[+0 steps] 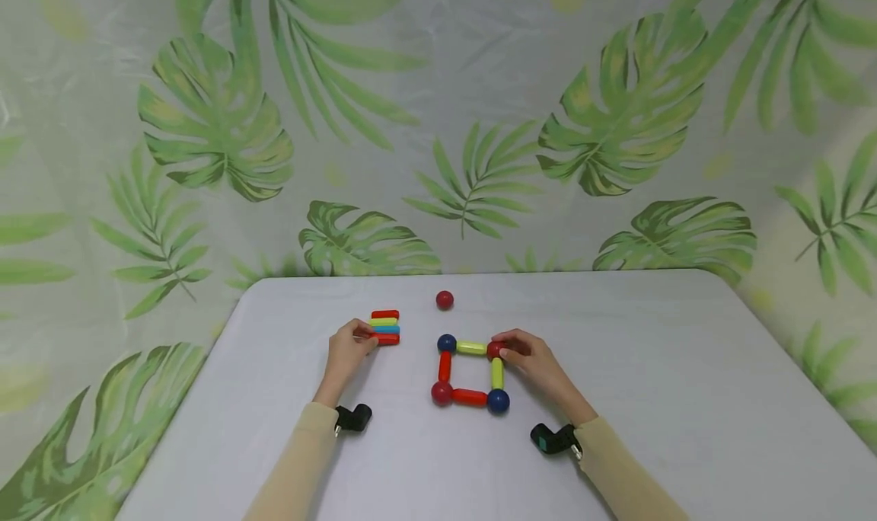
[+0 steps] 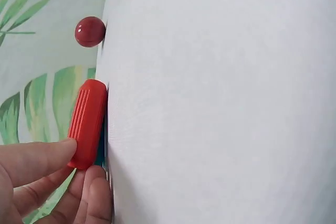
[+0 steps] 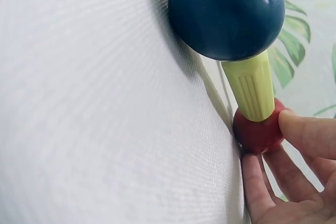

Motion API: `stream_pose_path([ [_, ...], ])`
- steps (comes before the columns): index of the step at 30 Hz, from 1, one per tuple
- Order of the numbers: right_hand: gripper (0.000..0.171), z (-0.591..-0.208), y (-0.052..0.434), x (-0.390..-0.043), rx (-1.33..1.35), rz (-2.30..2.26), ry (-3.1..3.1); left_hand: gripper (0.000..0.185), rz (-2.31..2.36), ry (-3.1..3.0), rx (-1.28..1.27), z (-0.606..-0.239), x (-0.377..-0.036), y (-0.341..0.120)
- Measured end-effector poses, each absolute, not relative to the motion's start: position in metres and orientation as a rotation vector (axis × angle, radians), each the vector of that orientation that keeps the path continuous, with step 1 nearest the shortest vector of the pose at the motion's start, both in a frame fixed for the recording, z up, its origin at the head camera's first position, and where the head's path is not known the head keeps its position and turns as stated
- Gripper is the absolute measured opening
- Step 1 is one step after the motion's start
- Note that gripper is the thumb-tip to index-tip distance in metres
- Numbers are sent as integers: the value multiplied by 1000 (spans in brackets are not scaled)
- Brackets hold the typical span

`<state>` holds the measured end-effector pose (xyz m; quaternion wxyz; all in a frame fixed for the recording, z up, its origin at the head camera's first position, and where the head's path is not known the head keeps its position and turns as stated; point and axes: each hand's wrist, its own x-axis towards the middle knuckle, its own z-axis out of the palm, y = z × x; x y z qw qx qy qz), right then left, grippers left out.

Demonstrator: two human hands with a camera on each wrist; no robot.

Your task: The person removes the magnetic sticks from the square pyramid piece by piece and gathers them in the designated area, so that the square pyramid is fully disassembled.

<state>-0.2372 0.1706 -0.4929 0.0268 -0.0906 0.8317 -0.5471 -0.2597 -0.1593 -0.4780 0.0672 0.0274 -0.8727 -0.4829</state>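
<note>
The right hand (image 1: 537, 362) is pinching a red ball (image 1: 495, 349) at the far right corner of a square (image 1: 470, 372) of rods and balls (two blue, two red) lying on the white table (image 1: 685, 369). The left hand (image 1: 348, 352) is pinching the nearest red rod (image 1: 387, 339) of a small rod stack (image 1: 385, 326) just left of the square. A loose red ball (image 1: 444, 300) is sitting beyond them.

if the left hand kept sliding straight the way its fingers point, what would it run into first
The left hand points right along the table, fingertips already on the near red rod of the small rod stack. Pushed further on, it would probably next reach the square's blue ball, though depth is uncertain.
</note>
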Motion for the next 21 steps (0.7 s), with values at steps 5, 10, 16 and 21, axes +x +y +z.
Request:
stream_pose_path([
  [5,24,-494,168,-236,-299,-1708,2551,10,-1378,-2670,111,-479,-266,-167],
  [10,23,-492,168,-236,-263,-1693,2568,11,-1304,-2643,45,-477,-267,-164],
  [16,22,-490,171,-236,-242,-1674,2591,18,-1406,-2682,-428,-467,-257,-128],
  [21,24,-491,171,-235,-289,-1705,2560,27,-1333,-2933,-741,-464,-258,-90],
])
